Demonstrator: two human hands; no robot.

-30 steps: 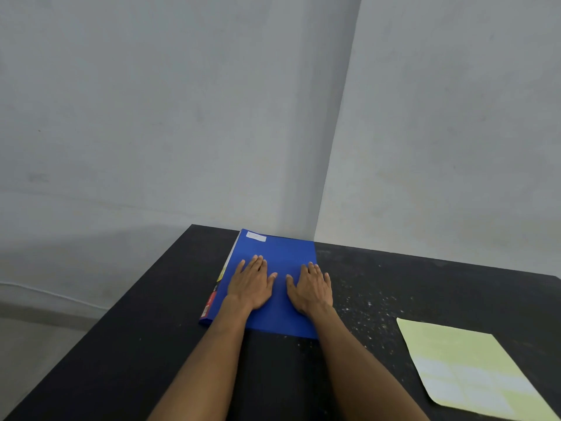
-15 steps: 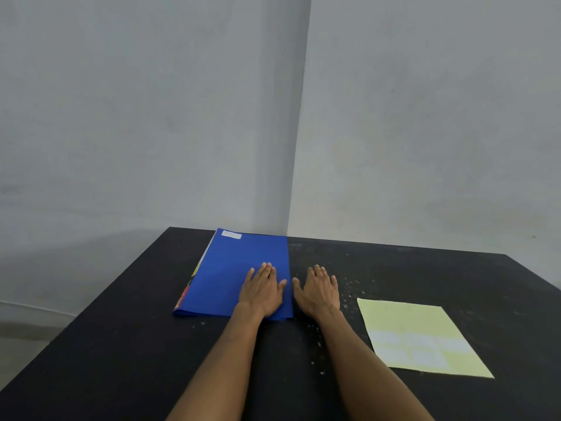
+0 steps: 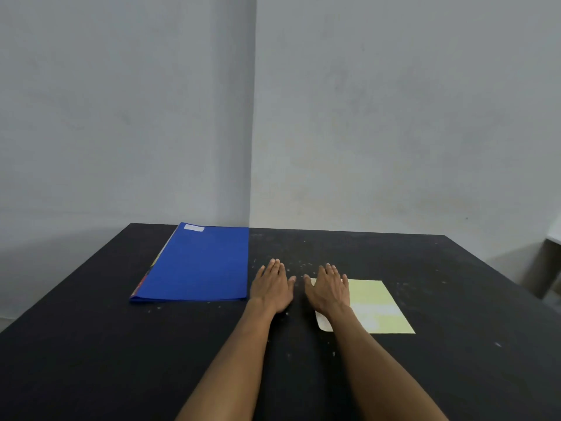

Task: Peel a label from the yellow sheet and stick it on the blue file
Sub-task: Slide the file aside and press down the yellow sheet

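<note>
The blue file (image 3: 198, 265) lies flat on the black table (image 3: 91, 344), left of centre, with a small white label (image 3: 194, 228) stuck near its far left corner. The yellow label sheet (image 3: 376, 305) lies to the right, showing pale white labels on it. My left hand (image 3: 271, 287) rests flat on the bare table just right of the file's edge, fingers apart, holding nothing. My right hand (image 3: 329, 288) lies flat over the left edge of the yellow sheet, also empty.
Grey walls meet in a corner behind the table. White specks are scattered on the tabletop around my hands. A pale piece of furniture (image 3: 546, 262) stands beyond the table's right edge.
Both hands have slid right: off the blue file, the left onto bare table, the right onto the yellow sheet's left edge. The view has turned right too.
</note>
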